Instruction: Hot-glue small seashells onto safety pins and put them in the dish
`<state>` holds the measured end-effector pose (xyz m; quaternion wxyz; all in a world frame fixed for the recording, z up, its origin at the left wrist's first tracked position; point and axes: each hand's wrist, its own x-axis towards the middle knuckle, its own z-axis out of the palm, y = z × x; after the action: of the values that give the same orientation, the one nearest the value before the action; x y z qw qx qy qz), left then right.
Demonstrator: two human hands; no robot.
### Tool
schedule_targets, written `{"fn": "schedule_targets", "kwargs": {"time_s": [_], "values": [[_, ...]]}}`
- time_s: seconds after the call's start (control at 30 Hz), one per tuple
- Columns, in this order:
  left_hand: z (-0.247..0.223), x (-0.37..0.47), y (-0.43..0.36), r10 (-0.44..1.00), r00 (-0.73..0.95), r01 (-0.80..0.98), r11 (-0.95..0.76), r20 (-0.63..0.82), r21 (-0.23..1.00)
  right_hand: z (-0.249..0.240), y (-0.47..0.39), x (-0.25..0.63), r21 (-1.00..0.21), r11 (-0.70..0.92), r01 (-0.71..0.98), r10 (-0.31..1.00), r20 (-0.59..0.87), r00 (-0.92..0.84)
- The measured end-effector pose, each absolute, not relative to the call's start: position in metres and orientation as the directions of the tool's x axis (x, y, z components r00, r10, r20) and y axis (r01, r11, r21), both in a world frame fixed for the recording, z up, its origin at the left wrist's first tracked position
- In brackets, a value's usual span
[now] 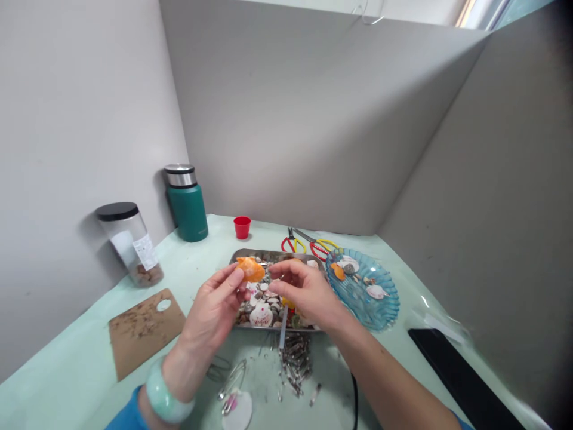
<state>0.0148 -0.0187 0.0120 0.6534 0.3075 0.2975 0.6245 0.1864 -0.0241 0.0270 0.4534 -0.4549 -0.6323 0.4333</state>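
My left hand (213, 304) pinches an orange seashell (251, 270) between thumb and fingers, raised over a metal tray (264, 253) full of shells. Just right of that shell, my right hand (304, 286) hovers above the tray with thumb and fingers apart, and nothing shows between them. A white scallop shell (261, 315) lies at the tray's near edge. A grey stick-like handle (283, 327) juts over the near rim; its other end is partly hidden by my right hand. In front of the tray spreads a pile of small metal pins (295, 361).
On the right is a blue glass plate (373, 304) bearing several shells, with scissors (320, 243) behind it. A red cup (242, 227), green bottle (188, 212), clear jar (134, 245) and cardboard piece (143, 340) stand or lie around. A black slab (461, 376) lies front right.
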Motion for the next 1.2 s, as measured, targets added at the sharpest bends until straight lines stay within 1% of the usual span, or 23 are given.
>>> {"fn": "schedule_targets", "kwargs": {"time_s": [0.13, 0.23, 0.37, 0.6, 0.83, 0.97, 1.07, 1.2], "values": [[0.014, 0.019, -0.024, 0.995, 0.102, -0.581, 0.06, -0.001, 0.812, 0.03, -0.03, 0.177, -0.98, 0.184, 0.079, 0.963, 0.163, -0.215], [0.015, 0.02, -0.024, 0.991, 0.13, -0.537, 0.067, 0.004, 0.841, 0.031, -0.029, 0.176, -0.987, 0.162, 0.016, 0.97, 0.156, -0.188], [0.015, 0.021, -0.024, 0.989, 0.149, -0.456, 0.058, 0.012, 0.888, 0.028, -0.026, 0.179, -0.991, 0.133, -0.027, 0.983, 0.135, -0.124], [0.015, 0.019, -0.026, 0.987, 0.159, -0.37, 0.028, 0.034, 0.928, 0.026, -0.024, 0.18, -0.991, 0.127, -0.033, 0.982, 0.131, -0.139], [0.014, 0.019, -0.027, 0.981, 0.151, -0.237, -0.082, 0.12, 0.968, 0.027, -0.022, 0.184, -0.983, 0.18, -0.019, 0.967, 0.181, -0.179], [0.014, 0.019, -0.028, 0.98, 0.138, -0.205, -0.11, 0.14, 0.973, 0.026, -0.022, 0.187, -0.98, 0.201, 0.004, 0.965, 0.197, -0.176], [0.015, 0.019, -0.029, 0.98, 0.135, -0.181, -0.121, 0.146, 0.976, 0.026, -0.021, 0.188, -0.98, 0.2, 0.0, 0.956, 0.195, -0.218], [0.016, 0.02, -0.029, 0.972, 0.103, -0.087, -0.2, 0.209, 0.976, 0.029, -0.022, 0.191, -0.976, 0.218, 0.032, 0.941, 0.201, -0.273]]}}
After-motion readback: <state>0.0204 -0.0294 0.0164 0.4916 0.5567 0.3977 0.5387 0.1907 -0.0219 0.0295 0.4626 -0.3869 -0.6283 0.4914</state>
